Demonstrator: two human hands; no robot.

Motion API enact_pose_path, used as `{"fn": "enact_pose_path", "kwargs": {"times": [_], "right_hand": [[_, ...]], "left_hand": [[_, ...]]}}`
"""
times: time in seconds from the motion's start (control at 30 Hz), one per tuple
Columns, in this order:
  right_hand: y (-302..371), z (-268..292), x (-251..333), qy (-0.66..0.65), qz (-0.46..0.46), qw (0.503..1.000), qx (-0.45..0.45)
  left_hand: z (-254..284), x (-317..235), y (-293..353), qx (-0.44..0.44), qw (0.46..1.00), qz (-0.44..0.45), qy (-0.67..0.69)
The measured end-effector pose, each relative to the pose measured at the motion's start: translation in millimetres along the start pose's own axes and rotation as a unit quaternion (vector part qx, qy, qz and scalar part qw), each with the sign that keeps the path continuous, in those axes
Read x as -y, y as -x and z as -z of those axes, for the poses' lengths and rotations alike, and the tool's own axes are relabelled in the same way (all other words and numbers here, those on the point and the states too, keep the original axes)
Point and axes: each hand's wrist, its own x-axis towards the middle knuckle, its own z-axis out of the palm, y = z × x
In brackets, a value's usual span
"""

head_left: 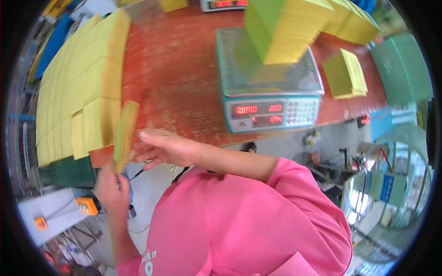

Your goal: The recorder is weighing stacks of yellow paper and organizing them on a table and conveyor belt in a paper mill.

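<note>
A thin yellow-green bundle of paper-like sheets (125,135) stands tilted in my left hand (112,189), which grips its lower end at the table's near left edge. Just right of the bundle, my right hand (165,148) has its fingers apart and holds nothing that I can see. Beyond the bundle, rows of yellow stacks (90,64) cover the left part of the red table (172,69). One tall yellow stack (281,32) rests on the pan of a digital scale (271,112) to the right.
A smaller yellow stack (345,74) lies right of the scale, with more yellow stacks (352,20) behind it. A second scale (225,4) shows at the far edge. A green mesh panel (400,69) borders the table's right end. Orange boxes (86,206) sit low at left.
</note>
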Motion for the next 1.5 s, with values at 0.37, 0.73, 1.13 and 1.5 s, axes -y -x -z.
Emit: {"fn": "enact_pose_path", "kwargs": {"times": [0.37, 0.73, 1.13, 1.5], "right_hand": [[111.9, 31.1, 25.3, 0.143, 0.067, 0.971, -0.179], [241.8, 35.4, 103.9, 0.477, 0.139, 0.837, -0.231], [225.8, 0.4, 408.9, 0.532, 0.455, 0.65, -0.296], [226.8, -3.2, 436.1, 0.471, 0.404, 0.715, -0.322]], "left_hand": [[-82.2, -96.5, 11.5, -0.043, 0.797, 0.406, 0.446], [-64.8, -224.7, -55.4, 0.021, 0.583, 0.397, 0.709], [-15.7, -250.0, -386.7, 0.087, 0.695, 0.157, 0.697], [-29.8, -241.9, -436.1, 0.086, 0.747, 0.102, 0.651]]}}
